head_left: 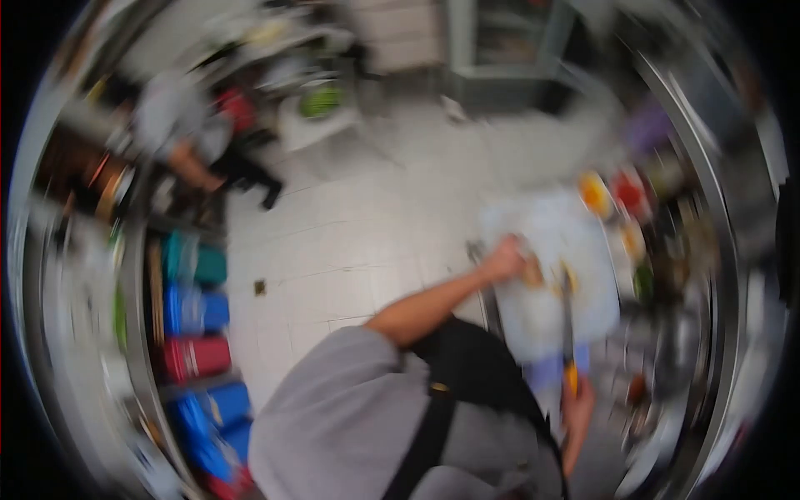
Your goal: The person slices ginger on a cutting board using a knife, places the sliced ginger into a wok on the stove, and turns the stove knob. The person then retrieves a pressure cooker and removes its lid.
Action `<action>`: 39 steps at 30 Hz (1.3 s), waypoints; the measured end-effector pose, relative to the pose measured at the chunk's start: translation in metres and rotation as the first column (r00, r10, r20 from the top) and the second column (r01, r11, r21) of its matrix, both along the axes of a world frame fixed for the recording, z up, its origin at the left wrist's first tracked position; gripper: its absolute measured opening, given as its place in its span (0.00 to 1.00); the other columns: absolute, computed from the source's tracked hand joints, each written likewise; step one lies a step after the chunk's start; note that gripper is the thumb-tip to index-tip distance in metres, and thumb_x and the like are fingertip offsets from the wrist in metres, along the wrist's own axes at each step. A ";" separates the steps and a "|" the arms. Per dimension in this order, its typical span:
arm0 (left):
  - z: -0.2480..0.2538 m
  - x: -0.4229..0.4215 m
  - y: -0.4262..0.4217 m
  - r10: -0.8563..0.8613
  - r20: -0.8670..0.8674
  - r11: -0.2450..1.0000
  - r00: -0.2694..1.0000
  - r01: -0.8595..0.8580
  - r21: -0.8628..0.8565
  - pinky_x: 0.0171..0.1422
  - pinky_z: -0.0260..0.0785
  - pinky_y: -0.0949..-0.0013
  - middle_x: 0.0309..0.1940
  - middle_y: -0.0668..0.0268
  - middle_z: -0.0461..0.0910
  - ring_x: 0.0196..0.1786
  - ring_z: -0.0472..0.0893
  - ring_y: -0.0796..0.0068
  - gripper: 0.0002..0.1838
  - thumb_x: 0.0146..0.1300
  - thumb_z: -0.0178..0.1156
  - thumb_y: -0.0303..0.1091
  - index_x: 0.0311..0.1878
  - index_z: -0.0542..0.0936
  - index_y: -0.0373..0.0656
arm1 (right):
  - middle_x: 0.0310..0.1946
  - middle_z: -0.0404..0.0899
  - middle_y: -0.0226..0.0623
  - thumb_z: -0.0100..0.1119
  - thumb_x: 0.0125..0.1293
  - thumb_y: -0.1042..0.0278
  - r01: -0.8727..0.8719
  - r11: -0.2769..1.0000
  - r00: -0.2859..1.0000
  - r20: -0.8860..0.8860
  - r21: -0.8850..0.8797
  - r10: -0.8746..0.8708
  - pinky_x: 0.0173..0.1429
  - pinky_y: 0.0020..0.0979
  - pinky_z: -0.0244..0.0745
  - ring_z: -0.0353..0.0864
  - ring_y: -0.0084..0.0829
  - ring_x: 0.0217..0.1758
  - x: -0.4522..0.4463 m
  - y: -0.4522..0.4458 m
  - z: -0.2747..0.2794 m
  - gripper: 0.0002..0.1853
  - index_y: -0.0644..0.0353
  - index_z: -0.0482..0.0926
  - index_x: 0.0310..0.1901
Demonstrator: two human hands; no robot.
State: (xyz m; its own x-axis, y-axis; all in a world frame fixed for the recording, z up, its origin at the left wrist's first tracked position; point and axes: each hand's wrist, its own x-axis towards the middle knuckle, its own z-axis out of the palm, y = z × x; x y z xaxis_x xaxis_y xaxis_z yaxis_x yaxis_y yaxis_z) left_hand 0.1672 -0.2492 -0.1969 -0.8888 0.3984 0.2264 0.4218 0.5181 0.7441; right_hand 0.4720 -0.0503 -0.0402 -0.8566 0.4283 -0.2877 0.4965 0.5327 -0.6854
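Basically, my R hand (577, 403) is wrapped round the knife (567, 321) by its yellow handle (572, 378), over white board (540, 329). Risk: if board skids, it could nick my L hand (502, 260), curled by tan piece (532, 272); can't tell if gripped (blur). Long axis approx. vert. in view, tip twd yellow bits (569, 270).

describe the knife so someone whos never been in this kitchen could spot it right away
Find the large whitish cutting board right of centre in the picture. At its lower right, the person's right hand grips a knife, its long blade reaching across the board. The bright yellow-orange handle sets it apart from the pale surface around it.
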 end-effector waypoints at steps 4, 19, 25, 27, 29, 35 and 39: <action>0.061 0.019 -0.016 0.001 0.345 1.000 0.939 -0.009 0.020 0.50 0.73 0.62 0.37 0.53 0.78 0.44 0.79 0.57 0.32 0.46 0.74 0.42 0.52 0.78 0.34 | 0.34 0.79 0.54 0.59 0.65 0.64 -0.029 0.998 0.999 0.016 0.054 0.029 0.39 0.42 0.75 0.79 0.56 0.36 -0.018 -0.037 0.040 0.15 0.64 0.76 0.48; 0.087 0.035 0.022 -0.127 0.655 0.986 0.745 0.165 0.003 0.54 0.71 0.56 0.42 0.45 0.75 0.49 0.75 0.48 0.34 0.41 0.71 0.37 0.52 0.70 0.31 | 0.31 0.79 0.55 0.58 0.64 0.64 -0.011 0.999 0.999 0.042 0.047 0.009 0.39 0.47 0.73 0.78 0.57 0.35 -0.015 -0.038 0.020 0.14 0.64 0.73 0.47; 0.030 0.041 0.049 -0.537 0.322 0.786 0.780 0.601 -0.145 0.60 0.64 0.55 0.36 0.56 0.78 0.48 0.75 0.50 0.16 0.45 0.60 0.36 0.39 0.79 0.41 | 0.37 0.82 0.49 0.57 0.67 0.67 0.138 0.990 0.982 -0.125 -0.010 -0.138 0.45 0.36 0.77 0.84 0.44 0.41 -0.011 -0.042 -0.006 0.14 0.62 0.77 0.52; 0.015 0.063 0.062 -0.393 0.260 0.915 0.882 0.404 0.011 0.52 0.69 0.51 0.40 0.56 0.80 0.46 0.77 0.55 0.16 0.43 0.59 0.35 0.38 0.80 0.42 | 0.34 0.82 0.38 0.54 0.69 0.70 0.155 0.988 0.981 -0.121 -0.006 -0.155 0.43 0.33 0.76 0.80 0.30 0.36 -0.002 -0.034 -0.027 0.11 0.65 0.77 0.49; 0.030 0.063 0.066 -0.315 0.268 0.949 0.911 0.309 0.066 0.51 0.71 0.54 0.41 0.51 0.79 0.47 0.77 0.51 0.19 0.41 0.60 0.33 0.41 0.79 0.40 | 0.23 0.73 0.27 0.54 0.70 0.68 0.268 0.951 0.962 -0.020 -0.155 -0.274 0.25 0.22 0.66 0.69 0.17 0.22 0.007 -0.013 -0.054 0.09 0.61 0.77 0.47; 0.056 0.033 0.006 -0.333 -0.232 0.943 0.914 0.320 -0.093 0.50 0.67 0.54 0.49 0.56 0.69 0.52 0.71 0.52 0.21 0.44 0.59 0.27 0.46 0.72 0.42 | 0.34 0.80 0.51 0.53 0.69 0.57 -0.015 0.975 0.988 -0.146 0.223 0.048 0.43 0.37 0.75 0.80 0.43 0.37 -0.003 -0.020 -0.009 0.17 0.65 0.79 0.47; 0.031 0.048 -0.014 -0.422 -0.401 0.902 0.813 0.420 -0.096 0.48 0.65 0.57 0.49 0.55 0.67 0.50 0.70 0.53 0.23 0.42 0.60 0.24 0.46 0.70 0.43 | 0.31 0.80 0.49 0.53 0.69 0.57 -0.072 0.979 0.981 -0.166 0.190 0.104 0.44 0.37 0.75 0.79 0.43 0.36 -0.008 -0.024 -0.014 0.18 0.65 0.78 0.47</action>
State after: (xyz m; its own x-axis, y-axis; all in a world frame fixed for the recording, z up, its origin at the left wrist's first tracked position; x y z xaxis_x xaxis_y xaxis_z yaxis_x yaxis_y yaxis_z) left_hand 0.2151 -0.2632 -0.1658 -0.4641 0.7136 0.5249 0.8603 0.2221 0.4588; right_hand 0.4645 -0.0745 -0.0539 -0.9232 0.3803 -0.0549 0.3238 0.6930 -0.6442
